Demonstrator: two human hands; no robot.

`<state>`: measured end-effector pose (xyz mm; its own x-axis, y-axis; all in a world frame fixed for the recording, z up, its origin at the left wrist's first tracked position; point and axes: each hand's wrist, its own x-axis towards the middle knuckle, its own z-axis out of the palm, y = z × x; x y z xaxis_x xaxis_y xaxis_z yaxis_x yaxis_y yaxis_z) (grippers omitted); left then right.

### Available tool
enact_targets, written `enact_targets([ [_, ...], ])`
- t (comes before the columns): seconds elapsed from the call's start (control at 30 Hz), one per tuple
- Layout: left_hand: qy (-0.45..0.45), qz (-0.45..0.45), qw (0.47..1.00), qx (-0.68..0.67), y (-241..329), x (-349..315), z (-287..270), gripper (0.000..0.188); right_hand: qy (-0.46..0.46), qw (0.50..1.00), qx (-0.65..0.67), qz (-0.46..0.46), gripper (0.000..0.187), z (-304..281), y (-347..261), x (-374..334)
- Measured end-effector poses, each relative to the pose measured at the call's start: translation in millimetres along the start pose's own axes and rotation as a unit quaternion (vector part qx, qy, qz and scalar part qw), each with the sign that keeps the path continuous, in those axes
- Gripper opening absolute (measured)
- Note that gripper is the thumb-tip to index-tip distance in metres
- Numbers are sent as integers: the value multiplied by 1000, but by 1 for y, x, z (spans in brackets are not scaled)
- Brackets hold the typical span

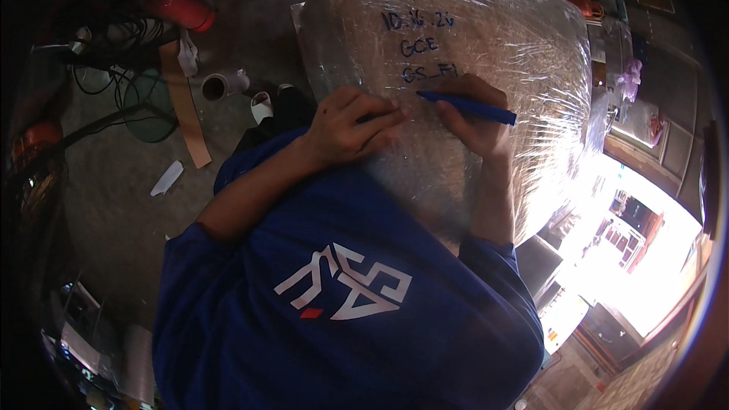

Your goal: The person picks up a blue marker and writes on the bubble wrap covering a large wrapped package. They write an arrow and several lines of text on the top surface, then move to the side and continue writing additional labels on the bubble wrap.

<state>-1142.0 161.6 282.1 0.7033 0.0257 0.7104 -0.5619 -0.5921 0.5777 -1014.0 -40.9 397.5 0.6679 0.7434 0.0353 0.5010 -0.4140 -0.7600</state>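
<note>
A large bundle wrapped in clear stretch film stands in front of me, with brownish contents showing through. Dark handwriting runs in several lines across its near upper face. My right hand grips a blue marker, its tip at the film just below the lowest line. Beside it, my left hand rests against the film with its fingers curled in. Whatever those fingertips may hold is hidden.
On the concrete floor to the left lie a long brown strip, a white scrap and a cup-like roll. Dark cables and a red object sit at far left. Bright daylight enters at right.
</note>
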Motion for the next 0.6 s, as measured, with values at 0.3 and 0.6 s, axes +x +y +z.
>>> enact_targets([
  [0.3,12,0,1000,2,2,3,0,25,-12,999,3,-32,21,-3,4,2],
  [0.6,7,8,1000,9,1,3,0,24,-1,1000,1,4,22,0,4,-2],
])
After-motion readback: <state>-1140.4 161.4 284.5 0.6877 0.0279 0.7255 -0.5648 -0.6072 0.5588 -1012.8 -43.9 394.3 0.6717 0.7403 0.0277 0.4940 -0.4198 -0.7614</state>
